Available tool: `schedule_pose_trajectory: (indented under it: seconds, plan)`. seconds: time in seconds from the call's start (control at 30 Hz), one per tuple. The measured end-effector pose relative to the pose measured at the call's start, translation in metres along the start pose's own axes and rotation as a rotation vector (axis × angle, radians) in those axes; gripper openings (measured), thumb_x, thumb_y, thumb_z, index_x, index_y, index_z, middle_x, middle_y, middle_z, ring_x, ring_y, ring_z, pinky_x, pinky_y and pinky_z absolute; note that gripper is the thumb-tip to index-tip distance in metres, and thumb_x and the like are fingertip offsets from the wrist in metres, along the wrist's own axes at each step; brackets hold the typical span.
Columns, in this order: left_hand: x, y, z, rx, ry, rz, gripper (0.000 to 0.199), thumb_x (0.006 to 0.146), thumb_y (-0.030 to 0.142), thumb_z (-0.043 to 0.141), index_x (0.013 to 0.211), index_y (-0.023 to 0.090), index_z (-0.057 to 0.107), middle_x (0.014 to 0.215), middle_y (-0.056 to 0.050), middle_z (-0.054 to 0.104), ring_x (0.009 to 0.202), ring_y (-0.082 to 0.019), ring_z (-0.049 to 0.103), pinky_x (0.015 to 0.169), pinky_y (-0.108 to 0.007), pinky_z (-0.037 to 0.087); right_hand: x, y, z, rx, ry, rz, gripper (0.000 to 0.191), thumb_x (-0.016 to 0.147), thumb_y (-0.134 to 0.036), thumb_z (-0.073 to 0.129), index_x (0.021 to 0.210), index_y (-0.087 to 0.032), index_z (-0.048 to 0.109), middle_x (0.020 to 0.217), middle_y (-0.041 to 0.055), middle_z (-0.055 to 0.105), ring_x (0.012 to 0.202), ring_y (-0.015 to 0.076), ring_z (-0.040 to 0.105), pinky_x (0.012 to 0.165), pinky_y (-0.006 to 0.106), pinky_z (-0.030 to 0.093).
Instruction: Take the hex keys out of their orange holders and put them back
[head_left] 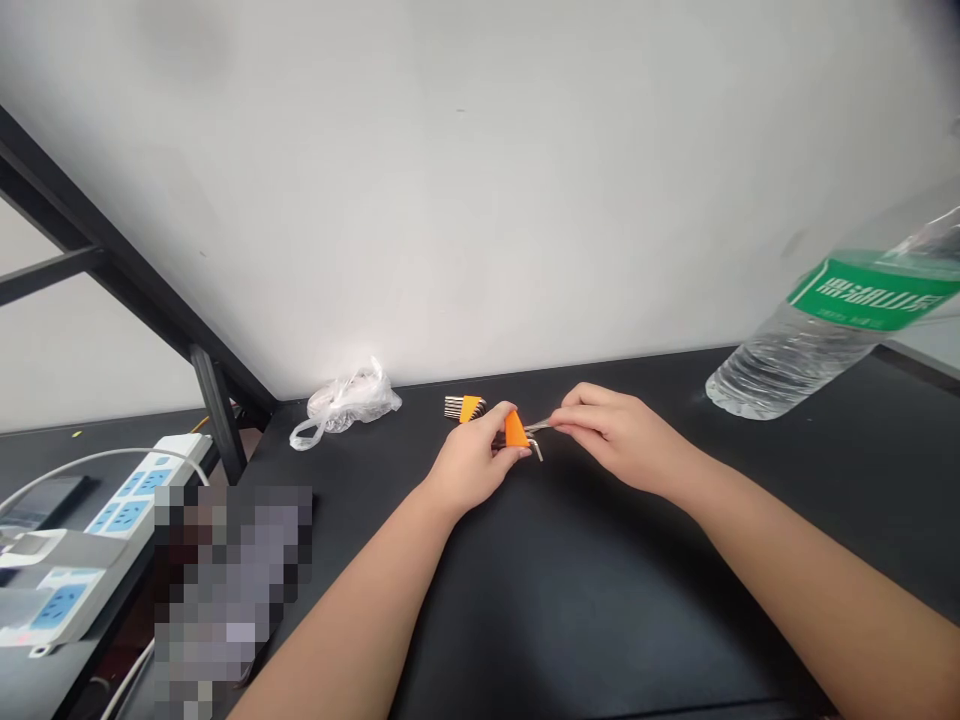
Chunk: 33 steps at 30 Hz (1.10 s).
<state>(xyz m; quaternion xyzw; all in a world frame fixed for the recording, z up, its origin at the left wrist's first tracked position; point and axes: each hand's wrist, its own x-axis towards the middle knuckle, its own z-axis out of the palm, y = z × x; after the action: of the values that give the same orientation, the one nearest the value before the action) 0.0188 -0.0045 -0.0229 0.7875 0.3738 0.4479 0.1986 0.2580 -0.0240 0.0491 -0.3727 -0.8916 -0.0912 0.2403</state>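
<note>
- Pointing sideways across the view, the slim metal key has its long axis running nearly level from the orange holder to the right hand; both lie near the middle of the black table, towards its back edge.
- The left hand has thumb and fingers clamped on the orange holder; the right hand has its fingertips together, pinched on the metal key.
- A bent key sticks out beside the holder, its end turned down towards the wearer.
- Just beyond the left hand sits a second orange holder; its row of key ends points left.
- A clear plastic bag lies by the pale wall; a large green-labelled bottle stands at right; a white power strip lies left, past a black frame.
</note>
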Motion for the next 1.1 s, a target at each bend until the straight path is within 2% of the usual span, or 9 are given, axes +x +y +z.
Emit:
schedule_pose_trajectory:
  seconds: [0.23,0.4,0.47,0.57,0.73,0.97,1.1]
  plan:
    - [-0.001,0.003,-0.003,0.016,-0.080,0.053,0.035,0.091,0.034,0.066,0.125,0.029,0.057,0.097,0.001,0.070,0.083,-0.018,0.066,0.080,-0.029,0.053,0.002,-0.008,0.008,0.020,-0.051,-0.027,0.030,0.103,-0.026,0.046,0.109,-0.029,0.076,0.102,0.0074,0.066,0.080,0.0192,0.063,0.070,0.035,0.053]
    - [-0.001,0.005,-0.003,0.043,-0.066,0.094,0.026,0.091,0.035,0.066,0.115,0.028,0.059,0.093,0.000,0.069,0.087,-0.019,0.065,0.080,-0.029,0.052,0.006,-0.022,0.014,0.167,-0.086,0.005,0.028,0.102,-0.021,0.045,0.111,-0.028,0.070,0.108,0.0064,0.068,0.086,0.0191,0.065,0.074,0.034,0.055]
    - [-0.001,0.004,-0.003,0.045,-0.042,0.091,0.029,0.091,0.036,0.067,0.118,0.027,0.059,0.093,-0.001,0.069,0.089,-0.020,0.065,0.081,-0.030,0.052,0.006,-0.016,0.014,0.166,-0.051,0.047,0.024,0.100,-0.020,0.047,0.112,-0.027,0.067,0.109,0.0059,0.068,0.087,0.0193,0.065,0.074,0.034,0.055]
    - [-0.001,0.003,-0.003,0.028,-0.038,0.065,0.034,0.092,0.036,0.065,0.124,0.028,0.056,0.093,0.000,0.070,0.085,-0.019,0.065,0.080,-0.030,0.053,0.005,0.006,0.015,0.037,-0.012,0.079,0.021,0.099,-0.024,0.050,0.107,-0.025,0.069,0.112,0.0068,0.067,0.088,0.0202,0.066,0.078,0.037,0.055]
    - [-0.003,0.000,0.000,0.018,-0.047,0.015,0.036,0.095,0.036,0.060,0.130,0.030,0.053,0.090,0.001,0.070,0.081,-0.019,0.066,0.076,-0.030,0.053,0.004,0.041,0.021,-0.106,-0.106,0.086,0.025,0.100,-0.031,0.051,0.108,-0.028,0.075,0.108,0.0062,0.066,0.081,0.0197,0.065,0.075,0.038,0.055]
    - [-0.001,-0.003,0.001,0.076,-0.037,-0.009,0.045,0.097,0.038,0.058,0.139,0.029,0.048,0.098,-0.003,0.071,0.086,-0.022,0.067,0.075,-0.031,0.051,0.004,0.043,0.026,-0.118,-0.142,0.074,0.026,0.099,-0.029,0.051,0.111,-0.028,0.075,0.104,0.0055,0.065,0.082,0.0193,0.065,0.073,0.036,0.055]
    - [-0.002,0.000,-0.001,0.078,-0.051,-0.034,0.046,0.097,0.041,0.057,0.141,0.028,0.047,0.093,-0.002,0.070,0.083,-0.022,0.066,0.073,-0.031,0.050,0.005,0.039,0.025,-0.138,-0.141,0.092,0.026,0.100,-0.028,0.050,0.110,-0.028,0.074,0.104,0.0053,0.064,0.082,0.0187,0.064,0.072,0.035,0.054]
